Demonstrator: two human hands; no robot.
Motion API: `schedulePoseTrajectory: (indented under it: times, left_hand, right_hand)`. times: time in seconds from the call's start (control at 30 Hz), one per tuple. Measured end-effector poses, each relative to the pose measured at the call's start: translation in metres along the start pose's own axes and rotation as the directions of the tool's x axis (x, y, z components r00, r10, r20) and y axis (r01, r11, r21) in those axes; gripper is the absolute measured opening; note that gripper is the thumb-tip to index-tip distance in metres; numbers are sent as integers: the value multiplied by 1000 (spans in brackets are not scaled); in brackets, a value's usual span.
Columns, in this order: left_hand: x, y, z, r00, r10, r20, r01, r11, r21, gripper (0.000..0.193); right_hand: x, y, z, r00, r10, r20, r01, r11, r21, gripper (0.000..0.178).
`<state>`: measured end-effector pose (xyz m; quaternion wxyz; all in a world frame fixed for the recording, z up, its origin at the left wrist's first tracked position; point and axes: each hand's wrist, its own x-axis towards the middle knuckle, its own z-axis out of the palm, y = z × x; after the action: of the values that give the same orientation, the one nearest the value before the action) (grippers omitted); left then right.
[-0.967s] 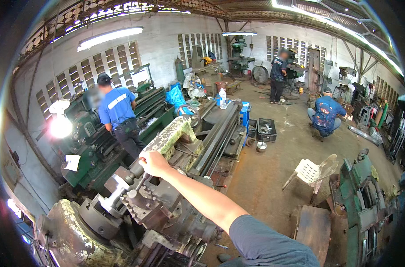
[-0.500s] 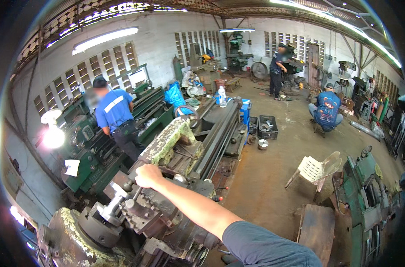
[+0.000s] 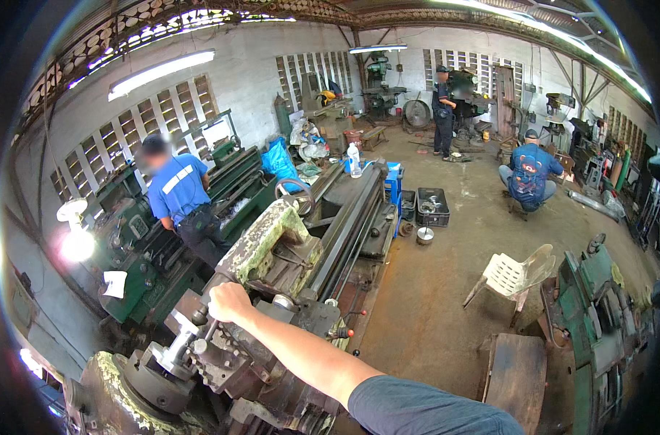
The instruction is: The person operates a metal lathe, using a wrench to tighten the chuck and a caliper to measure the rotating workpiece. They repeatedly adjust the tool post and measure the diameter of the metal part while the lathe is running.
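From the lower right my right arm reaches across a worn, green-painted lathe. My right hand (image 3: 229, 301) is closed at the top of a short metal lever (image 3: 212, 330), which rises from the tool post (image 3: 232, 355); the fingers are partly hidden behind the back of the hand. Beside the tool post a shiny metal workpiece (image 3: 175, 356) sits in the chuck (image 3: 158, 382). Beyond my hand stands the tailstock (image 3: 268, 235), with a handwheel (image 3: 295, 196) at its far end. My left hand is out of view.
A person in blue (image 3: 180, 187) works at a green lathe on the left. Another stands by a far machine; one crouches at right. A white plastic chair (image 3: 510, 274), a wooden bench (image 3: 516, 380) and black crates (image 3: 433, 206) stand right of my lathe. A bottle (image 3: 355, 161) rests on its bed.
The whole view has shifted slightly. My right hand stays at the lever, with little visible movement against the lathe. The crouching person's right arm now reaches outward.
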<state>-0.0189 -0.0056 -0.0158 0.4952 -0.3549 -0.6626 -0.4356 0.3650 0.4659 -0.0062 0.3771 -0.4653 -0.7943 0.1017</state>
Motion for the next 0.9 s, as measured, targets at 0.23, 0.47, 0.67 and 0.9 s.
schedulePoseTrajectory:
  times: [0.23,0.47,0.67,0.9]
  left_hand:
    - [-5,-11,0,998,-51,29,53,996,-76,18]
    - [-7,-21,3,997,-72,-10,70,991,-110,19]
    - [-4,-14,1,994,-100,-37,97,991,-89,19]
    - [-4,-5,-1,995,-84,-44,83,996,-22,20]
  right_hand:
    - [2,3,4,1000,7,28,-7,1000,-21,26]
    - [1,4,10,1000,8,16,-6,997,-77,28]
    - [12,4,21,982,-47,184,108,936,-336,24]
    - [16,-17,0,917,114,383,44,924,-380,22]
